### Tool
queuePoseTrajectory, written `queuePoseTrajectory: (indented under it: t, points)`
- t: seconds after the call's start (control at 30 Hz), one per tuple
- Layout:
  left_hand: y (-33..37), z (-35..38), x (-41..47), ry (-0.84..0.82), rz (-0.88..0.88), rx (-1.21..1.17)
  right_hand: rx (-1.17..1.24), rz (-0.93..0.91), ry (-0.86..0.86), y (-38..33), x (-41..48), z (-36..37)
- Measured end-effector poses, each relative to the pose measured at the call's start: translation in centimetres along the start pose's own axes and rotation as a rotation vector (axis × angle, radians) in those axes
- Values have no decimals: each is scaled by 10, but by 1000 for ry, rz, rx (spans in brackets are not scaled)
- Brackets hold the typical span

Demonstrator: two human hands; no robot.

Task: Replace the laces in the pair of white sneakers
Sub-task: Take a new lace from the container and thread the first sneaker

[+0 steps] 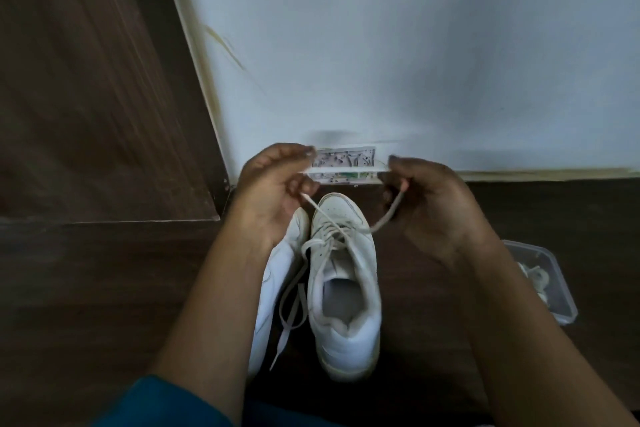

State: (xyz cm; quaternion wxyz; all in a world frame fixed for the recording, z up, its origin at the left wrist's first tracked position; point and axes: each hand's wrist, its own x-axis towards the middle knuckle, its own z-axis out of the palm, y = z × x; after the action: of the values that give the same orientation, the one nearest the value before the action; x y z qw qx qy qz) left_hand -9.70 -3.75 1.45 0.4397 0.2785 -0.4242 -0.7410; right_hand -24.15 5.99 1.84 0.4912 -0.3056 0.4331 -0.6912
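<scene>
White leather upright at frame centre: one sneaker (349, 340), toe toward the wall, with its mate, the second sneaker (277, 274), tipped on its side and touching along the left. Threaded through the upright shoe's lower eyelets only, by the look of it: a greyish lace (322, 209), split into two ends rising to either side. Left hand (273, 184), fingers curled, pinching one end just above and left of the toe; right hand (429, 201), likewise curled, gripping the other end at centre right. Apparently mid-lacing or mid-unlacing; cannot tell which from this view. Either way: bring both ends to matching height, pull evenly and straight up from the eyelets, and flatten any twist in the band before feeding a tip through the next hole. Steady the shoe with a wrist or knee if sliding on the dark wooden floor (104, 288). Mind the loose lace (280, 347) lying between the two shoes at lower centre, and avoid tangling it with the held one. Near the right edge of the frame: a clear plastic tub (557, 295) with something pale inside, possibly more laces, too blurred to say. Behind the hands, at the foot of the wall (381, 45), a small patterned box (346, 158).
</scene>
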Motion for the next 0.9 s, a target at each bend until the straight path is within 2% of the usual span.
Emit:
queuePoseTrajectory:
  t: [0.03, 0.07, 0.1, 0.13, 0.17, 0.2, 0.23, 0.3, 0.33, 0.37, 0.47, 0.53, 0.6, 0.63, 0.67, 0.7, 0.73, 0.83, 0.9]
  points:
    - [1, -1, 4, 126, -57, -101, 91, 10, 3, -2, 0, -2]
    - [0, -3, 7, 211, -73, -82, 118, 15, 1, -3, 1, -4]
    - [-2, -6, 9, 255, -48, 90, 74, 10, 9, -2, 3, -5]
    - [-5, -9, 11, 232, 30, 412, -17, 2, 21, 1, 3, -4]
    - [-6, -7, 8, 173, 135, 741, -144, -7, 38, 5, 4, -1]
    - [-7, -4, 4, 83, 229, 953, -290, -11, 40, 10, 3, 4]
    - [-5, 0, 1, -46, 275, 1022, -432, -15, 22, 15, 2, 10]
    - [0, 5, -6, -362, 216, 813, -582, -16, -22, 21, 1, 19]
    - [1, 5, -8, -459, 176, 750, -584, -3, -23, 21, 1, 21]
    - [3, 3, -9, -488, 159, 781, -582, 8, -16, 20, 1, 21]
    - [2, -13, -2, -364, 161, 1014, -658, 36, -10, 14, 1, 15]
    - [5, -23, 4, -131, 226, 1083, -682, 66, -21, 11, -1, 10]
    - [7, -34, 12, 186, 313, 1288, -673, 91, -36, 7, -2, 5]
    - [7, -40, 12, 276, 288, 1429, -669, 100, -41, 6, -2, 3]
    - [6, -46, 12, 276, 233, 1533, -666, 104, -43, 6, -1, 3]
    - [4, -47, 12, 186, 174, 1559, -670, 106, -50, 7, -1, 4]
    - [2, -47, 10, 21, 144, 1496, -679, 107, -66, 9, 0, 6]
    - [2, -25, -2, -490, 95, 936, -707, 113, -119, 19, 0, 17]
    - [1, -12, -6, -622, 18, 788, -714, 124, -90, 25, 2, 22]
